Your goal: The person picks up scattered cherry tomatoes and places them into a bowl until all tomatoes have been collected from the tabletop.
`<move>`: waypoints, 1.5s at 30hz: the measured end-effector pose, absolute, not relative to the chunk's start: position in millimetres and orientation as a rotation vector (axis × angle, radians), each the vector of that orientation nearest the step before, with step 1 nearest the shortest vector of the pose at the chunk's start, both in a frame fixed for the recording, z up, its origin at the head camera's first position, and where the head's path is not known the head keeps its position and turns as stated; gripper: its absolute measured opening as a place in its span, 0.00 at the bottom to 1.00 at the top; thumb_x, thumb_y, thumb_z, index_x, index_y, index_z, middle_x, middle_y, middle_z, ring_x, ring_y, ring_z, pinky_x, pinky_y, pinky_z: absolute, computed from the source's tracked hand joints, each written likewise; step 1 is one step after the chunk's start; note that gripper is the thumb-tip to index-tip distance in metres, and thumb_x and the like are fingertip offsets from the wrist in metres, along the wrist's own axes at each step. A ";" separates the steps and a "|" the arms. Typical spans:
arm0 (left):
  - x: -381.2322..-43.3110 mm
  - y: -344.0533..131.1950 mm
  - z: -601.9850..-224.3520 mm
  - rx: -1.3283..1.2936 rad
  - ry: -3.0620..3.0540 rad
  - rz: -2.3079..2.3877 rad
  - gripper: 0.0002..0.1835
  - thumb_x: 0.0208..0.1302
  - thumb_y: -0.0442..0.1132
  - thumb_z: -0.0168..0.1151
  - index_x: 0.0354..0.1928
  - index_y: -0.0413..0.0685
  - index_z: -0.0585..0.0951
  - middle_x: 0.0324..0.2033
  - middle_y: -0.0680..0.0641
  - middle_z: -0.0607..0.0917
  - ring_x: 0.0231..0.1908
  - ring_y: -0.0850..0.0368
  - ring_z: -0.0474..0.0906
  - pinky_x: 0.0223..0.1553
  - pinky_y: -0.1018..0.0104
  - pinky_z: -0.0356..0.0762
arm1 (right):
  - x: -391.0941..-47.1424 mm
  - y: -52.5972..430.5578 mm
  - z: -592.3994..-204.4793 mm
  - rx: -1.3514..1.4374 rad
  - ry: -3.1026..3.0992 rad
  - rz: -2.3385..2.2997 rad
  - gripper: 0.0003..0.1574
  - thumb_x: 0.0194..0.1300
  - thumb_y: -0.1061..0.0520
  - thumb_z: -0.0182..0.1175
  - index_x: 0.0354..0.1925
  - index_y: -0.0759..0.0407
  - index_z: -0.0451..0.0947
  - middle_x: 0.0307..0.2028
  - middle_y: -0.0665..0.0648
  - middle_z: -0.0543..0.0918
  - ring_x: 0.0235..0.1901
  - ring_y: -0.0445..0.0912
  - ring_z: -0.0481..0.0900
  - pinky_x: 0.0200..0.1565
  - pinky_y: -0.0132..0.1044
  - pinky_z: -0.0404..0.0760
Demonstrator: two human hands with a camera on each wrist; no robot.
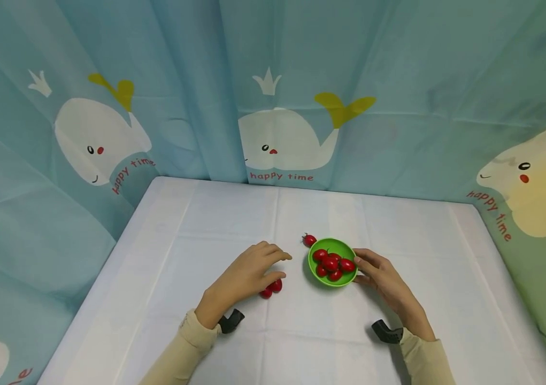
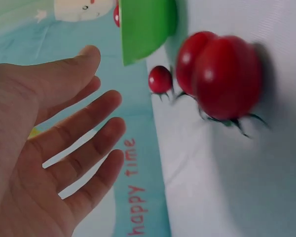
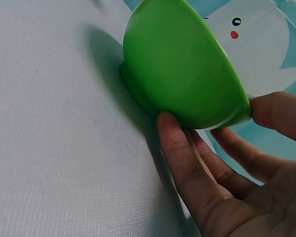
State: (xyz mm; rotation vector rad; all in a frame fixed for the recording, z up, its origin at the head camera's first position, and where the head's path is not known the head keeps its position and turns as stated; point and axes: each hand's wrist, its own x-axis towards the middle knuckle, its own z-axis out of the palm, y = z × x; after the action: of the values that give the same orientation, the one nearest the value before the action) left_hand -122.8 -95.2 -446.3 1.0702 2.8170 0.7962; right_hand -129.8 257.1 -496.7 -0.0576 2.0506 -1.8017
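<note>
My left hand [image 1: 251, 271] hovers over the white cloth with its fingers loosely spread and nothing in them. Close by it, two cherry tomatoes [image 1: 276, 286] lie on the cloth, partly covered by the hand in the head view; in the left wrist view these tomatoes [image 2: 228, 78] show green stems. A green bowl [image 1: 334, 245] holds several cherry tomatoes [image 1: 330, 264]. On the bowl's right side, my right hand [image 1: 385, 279] grips it, thumb at the rim and fingers against the outer wall [image 3: 180, 64]. Another cherry tomato [image 1: 309, 240] lies just behind the bowl's left edge.
A white cloth [image 1: 311, 337] covers the table. Blue-green curtains with whale prints [image 1: 282, 139] hang behind and along both sides. Each wrist wears a black mount [image 1: 387, 332].
</note>
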 end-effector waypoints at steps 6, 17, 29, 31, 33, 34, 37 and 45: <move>-111.1 -110.6 -455.0 0.949 2.800 0.795 0.19 0.69 0.44 0.70 0.60 0.50 0.84 0.54 0.52 0.87 0.56 0.53 0.81 0.61 0.55 0.81 | -129.4 256.8 -497.2 -0.053 2.048 -1.806 0.36 0.82 0.48 0.52 0.73 0.73 0.62 0.67 0.66 0.73 0.54 0.33 0.83 0.53 0.34 0.87; -94.9 -126.9 -476.2 0.780 2.837 0.739 0.18 0.67 0.48 0.72 0.55 0.50 0.87 0.51 0.51 0.89 0.53 0.53 0.82 0.57 0.54 0.82 | -129.9 257.3 -496.7 -0.051 2.050 -1.808 0.36 0.82 0.48 0.52 0.73 0.73 0.62 0.67 0.65 0.73 0.54 0.33 0.83 0.53 0.34 0.87; -80.9 -131.5 -479.9 0.797 2.773 0.877 0.13 0.66 0.45 0.73 0.50 0.52 0.87 0.48 0.54 0.89 0.54 0.56 0.83 0.59 0.57 0.82 | -130.1 257.6 -497.6 -0.062 2.054 -1.804 0.36 0.83 0.48 0.52 0.73 0.73 0.62 0.69 0.70 0.70 0.53 0.34 0.83 0.54 0.34 0.87; -78.7 -131.7 -480.7 0.781 2.765 0.891 0.13 0.66 0.44 0.73 0.50 0.52 0.86 0.49 0.54 0.89 0.54 0.56 0.83 0.60 0.56 0.82 | -130.2 257.4 -497.3 -0.062 2.061 -1.800 0.36 0.83 0.48 0.52 0.73 0.73 0.63 0.69 0.71 0.70 0.53 0.34 0.83 0.54 0.34 0.87; -77.2 -131.9 -481.3 0.765 2.761 0.899 0.13 0.66 0.44 0.72 0.51 0.53 0.86 0.49 0.54 0.89 0.53 0.57 0.83 0.59 0.56 0.82 | -130.1 257.4 -497.2 -0.057 2.066 -1.798 0.36 0.82 0.48 0.52 0.73 0.73 0.63 0.69 0.71 0.70 0.53 0.34 0.83 0.53 0.34 0.87; -76.8 -131.9 -481.8 0.760 2.759 0.900 0.13 0.67 0.44 0.72 0.51 0.53 0.86 0.49 0.54 0.89 0.52 0.58 0.83 0.59 0.56 0.82 | -129.9 257.4 -497.2 -0.053 2.068 -1.798 0.36 0.82 0.48 0.52 0.73 0.73 0.63 0.69 0.70 0.70 0.53 0.34 0.83 0.53 0.34 0.87; -76.1 -132.1 -482.4 0.764 2.758 0.899 0.13 0.66 0.44 0.72 0.51 0.54 0.86 0.48 0.55 0.88 0.49 0.60 0.82 0.56 0.59 0.83 | -129.6 257.7 -497.5 -0.053 2.068 -1.795 0.36 0.83 0.48 0.52 0.73 0.73 0.62 0.69 0.70 0.70 0.53 0.33 0.83 0.54 0.34 0.87; -79.7 -131.3 -474.2 0.885 2.819 0.849 0.14 0.65 0.45 0.74 0.50 0.54 0.86 0.45 0.56 0.88 0.45 0.60 0.82 0.52 0.62 0.83 | -129.4 257.9 -498.5 -0.054 2.063 -1.798 0.36 0.83 0.48 0.52 0.73 0.72 0.62 0.69 0.68 0.71 0.53 0.33 0.82 0.54 0.35 0.87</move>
State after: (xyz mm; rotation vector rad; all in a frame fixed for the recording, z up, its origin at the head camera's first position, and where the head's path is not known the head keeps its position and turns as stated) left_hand -79.7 -131.3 -474.2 0.8848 2.8186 0.8486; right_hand -129.4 257.9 -498.5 -0.0541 2.0633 -1.7985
